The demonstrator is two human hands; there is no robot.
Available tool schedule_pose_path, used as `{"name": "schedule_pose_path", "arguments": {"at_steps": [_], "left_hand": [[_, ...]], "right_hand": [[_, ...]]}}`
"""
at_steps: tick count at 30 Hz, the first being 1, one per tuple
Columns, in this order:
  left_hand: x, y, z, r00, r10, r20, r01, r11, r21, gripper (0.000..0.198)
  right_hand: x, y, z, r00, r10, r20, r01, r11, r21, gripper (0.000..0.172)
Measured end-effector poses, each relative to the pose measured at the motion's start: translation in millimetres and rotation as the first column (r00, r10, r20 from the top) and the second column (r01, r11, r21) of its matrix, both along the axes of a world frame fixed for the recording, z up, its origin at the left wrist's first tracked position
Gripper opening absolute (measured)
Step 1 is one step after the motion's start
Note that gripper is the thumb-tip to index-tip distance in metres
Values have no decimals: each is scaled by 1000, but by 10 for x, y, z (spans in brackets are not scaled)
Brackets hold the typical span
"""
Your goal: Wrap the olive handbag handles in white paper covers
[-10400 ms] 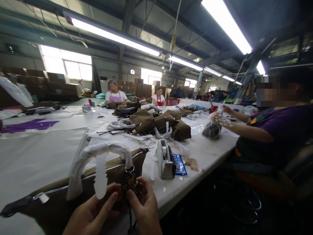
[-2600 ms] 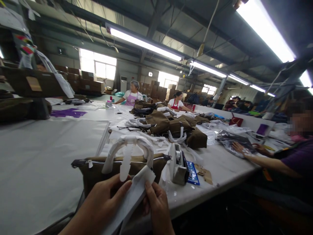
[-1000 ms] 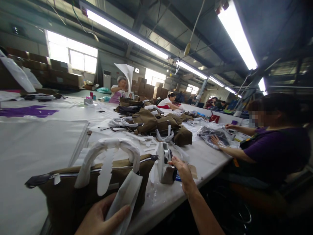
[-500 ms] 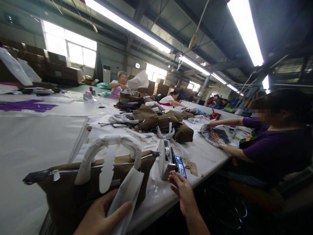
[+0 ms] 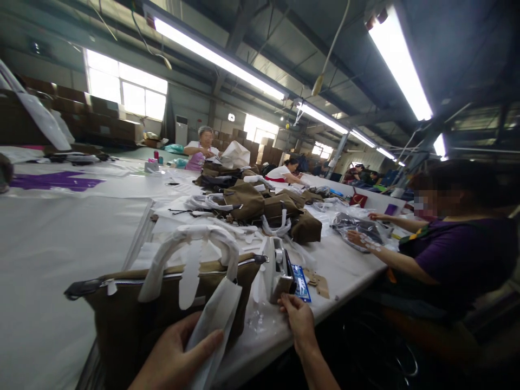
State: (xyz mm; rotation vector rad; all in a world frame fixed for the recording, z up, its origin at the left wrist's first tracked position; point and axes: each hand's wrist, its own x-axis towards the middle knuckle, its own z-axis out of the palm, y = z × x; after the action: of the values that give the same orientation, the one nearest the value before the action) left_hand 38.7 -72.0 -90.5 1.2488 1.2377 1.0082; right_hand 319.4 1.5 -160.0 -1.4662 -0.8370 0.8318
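An olive-brown handbag (image 5: 134, 319) stands upright at the table's near edge, its handles (image 5: 190, 244) wrapped in white foam. My left hand (image 5: 174, 360) pinches a white foam sheet (image 5: 213, 319) against the bag's front. My right hand (image 5: 298, 322) hovers just below a grey tape dispenser (image 5: 278, 268), fingers curled together in a pinch; what they hold, if anything, is too small to make out. A blue packet (image 5: 300, 281) lies beside the dispenser.
A long white table (image 5: 60, 244) carries a heap of brown bags (image 5: 268, 208) and white foam strips. A person in purple (image 5: 442, 254) on the right handles a plastic-wrapped item (image 5: 359, 227). Two more people work at the far end. Cardboard tags (image 5: 319, 281) lie near the edge.
My right hand went out to the tape dispenser a second ago and has drawn back just below it. My left hand keeps hold of the foam sheet on the bag.
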Motion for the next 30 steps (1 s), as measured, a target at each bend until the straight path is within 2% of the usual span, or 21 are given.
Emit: {"name": "schedule_pose_path", "arguments": {"at_steps": [3,6,8,11,13,14,18,22,27,28,30], "left_hand": [[2,-1,23,1000,-7,4,7,1000,15,47],[4,-4,40,1000,-15,-6,15,999,31,45],[2,-1,44,1000,-19,-6,19,999,40,45],[-6,8,46,999,-32,-29,33,998,54,43],[-13,14,49,997,-60,-44,63,996,64,42],[-16,16,51,996,-75,-47,78,995,66,42],[-37,17,41,993,-95,-62,100,992,78,42],[-65,19,-2,992,-108,-60,114,987,111,44],[-57,11,-10,997,-74,7,73,991,109,45],[-53,11,-8,997,-72,38,68,993,101,46],[-51,18,-6,994,-83,72,77,994,81,50]], "right_hand": [[-85,-104,-5,999,18,41,-20,999,43,52],[-280,-316,161,989,126,79,-136,982,131,51],[-453,-478,375,957,278,79,-288,936,203,43],[-726,-640,736,846,532,34,-520,809,275,36],[-886,-650,909,786,618,32,-603,752,267,37],[-952,-625,961,777,628,40,-617,748,244,39],[-1100,-433,981,816,559,150,-575,812,101,45],[-1104,-329,936,805,507,307,-527,849,-20,44],[-1032,-304,912,746,416,521,-472,881,-27,43],[-1019,-284,879,750,408,520,-463,886,-28,45],[-1002,-229,770,797,455,398,-471,880,-63,53]]}}
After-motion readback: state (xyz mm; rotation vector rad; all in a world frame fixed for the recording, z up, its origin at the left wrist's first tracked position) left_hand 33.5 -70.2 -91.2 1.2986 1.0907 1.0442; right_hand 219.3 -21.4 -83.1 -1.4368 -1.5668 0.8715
